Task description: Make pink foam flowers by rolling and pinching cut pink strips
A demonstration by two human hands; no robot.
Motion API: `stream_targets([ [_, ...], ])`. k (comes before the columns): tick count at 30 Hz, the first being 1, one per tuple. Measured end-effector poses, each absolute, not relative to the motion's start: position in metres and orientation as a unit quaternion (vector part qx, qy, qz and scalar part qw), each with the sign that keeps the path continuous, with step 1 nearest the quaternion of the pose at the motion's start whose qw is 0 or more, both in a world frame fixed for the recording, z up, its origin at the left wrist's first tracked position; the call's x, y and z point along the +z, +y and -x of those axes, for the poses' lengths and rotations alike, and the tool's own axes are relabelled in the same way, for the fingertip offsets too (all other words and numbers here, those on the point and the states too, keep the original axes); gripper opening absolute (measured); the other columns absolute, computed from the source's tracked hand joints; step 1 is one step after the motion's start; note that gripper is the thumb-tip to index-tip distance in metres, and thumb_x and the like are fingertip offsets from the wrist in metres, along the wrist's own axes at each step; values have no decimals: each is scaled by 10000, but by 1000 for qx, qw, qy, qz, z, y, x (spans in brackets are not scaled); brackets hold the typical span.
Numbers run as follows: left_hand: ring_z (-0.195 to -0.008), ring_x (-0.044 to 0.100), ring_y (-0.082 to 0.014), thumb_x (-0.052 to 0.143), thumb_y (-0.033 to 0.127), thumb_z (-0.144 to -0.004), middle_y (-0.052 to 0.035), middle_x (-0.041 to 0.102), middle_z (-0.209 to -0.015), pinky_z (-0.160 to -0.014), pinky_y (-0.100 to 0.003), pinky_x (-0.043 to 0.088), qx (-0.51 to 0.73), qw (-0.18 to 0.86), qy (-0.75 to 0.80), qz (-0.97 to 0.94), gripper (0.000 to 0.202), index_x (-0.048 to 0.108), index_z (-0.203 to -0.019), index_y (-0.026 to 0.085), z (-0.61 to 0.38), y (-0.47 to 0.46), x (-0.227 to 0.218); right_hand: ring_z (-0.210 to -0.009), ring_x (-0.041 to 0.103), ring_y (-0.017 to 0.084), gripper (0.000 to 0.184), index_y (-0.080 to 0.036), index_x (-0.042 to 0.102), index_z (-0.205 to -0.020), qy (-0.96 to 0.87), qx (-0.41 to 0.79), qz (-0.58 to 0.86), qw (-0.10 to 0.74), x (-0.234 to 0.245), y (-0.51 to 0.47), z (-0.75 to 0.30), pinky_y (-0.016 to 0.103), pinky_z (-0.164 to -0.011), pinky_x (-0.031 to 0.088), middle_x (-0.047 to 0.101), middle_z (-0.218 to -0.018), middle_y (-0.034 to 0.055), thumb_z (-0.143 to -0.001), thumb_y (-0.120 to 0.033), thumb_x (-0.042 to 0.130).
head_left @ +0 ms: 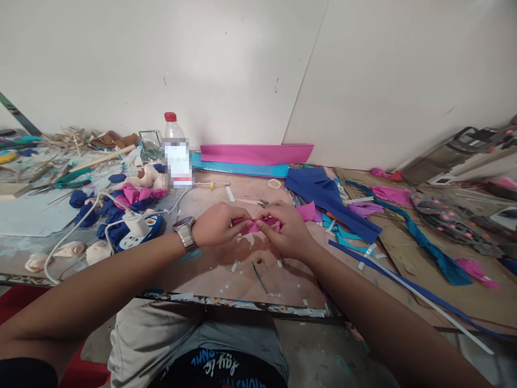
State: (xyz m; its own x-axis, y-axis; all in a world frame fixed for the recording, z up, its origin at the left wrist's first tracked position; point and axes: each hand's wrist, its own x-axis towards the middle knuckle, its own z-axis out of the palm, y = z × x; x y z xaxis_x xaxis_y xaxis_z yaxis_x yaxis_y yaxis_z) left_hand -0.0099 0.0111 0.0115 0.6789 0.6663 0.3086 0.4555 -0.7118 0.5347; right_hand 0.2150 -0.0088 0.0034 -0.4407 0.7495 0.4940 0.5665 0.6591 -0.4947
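Note:
A strip of pink fabric (266, 223) is stretched between my hands just above the tabletop. My left hand (218, 223), below a metal wristwatch, pinches its left part between thumb and fingers. With thumb and forefinger, my right hand (285, 229) grips the same strip close by, and a loose pink end sticks out past its knuckles. The two sets of fingertips almost meet. Just beyond the right hand lie the tips of a small pair of scissors or pliers (262, 203), partly hidden. A roll of tape (274, 184) rests behind them.
Blue and pink fabric rosettes (135, 195) crowd the left, around a power strip (141, 231) with white cables. A red-capped bottle (173, 129) stands behind. Folded pink cloth (254, 154) lies along the wall. Blue cloth (323, 196) and cardboard (399, 253) are at right.

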Motion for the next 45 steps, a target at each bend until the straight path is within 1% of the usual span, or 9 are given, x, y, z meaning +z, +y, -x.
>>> stream_targets([
  [8,-599,568,-107,531,365,-993,-1,686,-677,-607,-235,357,243,282,311,-875,333,722,-815,159,10,12,13,-855,613,239,119,-212,674,-832,-830,125,401,367,6,-11,-214,394,-796,454,708,-810,49,-927,-268,627],
  [14,-607,585,-106,553,376,-990,-7,713,-696,-611,-230,378,235,286,315,-874,328,741,-824,165,9,13,11,-856,659,230,88,-226,734,-915,-845,136,374,358,5,-10,-214,395,-818,470,765,-878,42,-904,-308,704],
  [18,-673,654,-120,568,381,-983,-37,760,-780,-635,-219,442,229,381,300,-844,315,737,-847,152,8,13,12,-842,668,218,128,-237,747,-869,-844,115,372,368,4,-9,-214,393,-833,473,765,-829,32,-936,-330,691],
  [21,-680,663,-118,589,377,-968,-49,756,-775,-637,-209,469,226,453,286,-813,305,723,-837,136,8,14,14,-837,674,210,108,-243,753,-903,-849,102,354,380,3,-10,-214,395,-849,477,769,-841,29,-942,-322,689],
  [25,-644,629,-102,629,353,-937,-40,723,-737,-619,-201,472,214,509,273,-788,270,700,-808,127,8,18,15,-863,678,213,70,-254,760,-947,-859,82,328,385,3,-10,-215,407,-879,488,777,-873,29,-931,-272,694],
  [29,-656,650,-108,669,345,-910,-50,735,-761,-652,-222,523,210,563,263,-754,233,711,-852,123,10,19,16,-877,687,223,89,-265,766,-947,-860,76,324,387,4,-11,-215,432,-897,502,785,-883,34,-940,-285,680],
  [34,-664,694,-132,682,408,-904,-91,757,-807,-673,-256,571,219,607,285,-709,309,716,-879,103,12,21,16,-888,691,234,118,-272,772,-940,-859,65,333,383,6,-11,-214,449,-910,500,787,-883,42,-951,-322,666],
  [39,-640,679,-119,658,393,-923,-79,745,-759,-641,-231,537,228,561,307,-734,304,713,-859,101,11,22,13,-903,676,233,97,-261,755,-957,-858,52,347,376,1,-10,-216,449,-941,470,781,-907,43,-947,-313,673],
  [45,-672,644,-114,607,323,-949,-37,748,-769,-633,-218,448,281,376,314,-825,237,726,-850,144,9,11,14,-938,640,235,93,-235,700,-936,-857,51,370,354,-2,-10,-215,432,-955,425,749,-911,39,-965,-295,635],
])
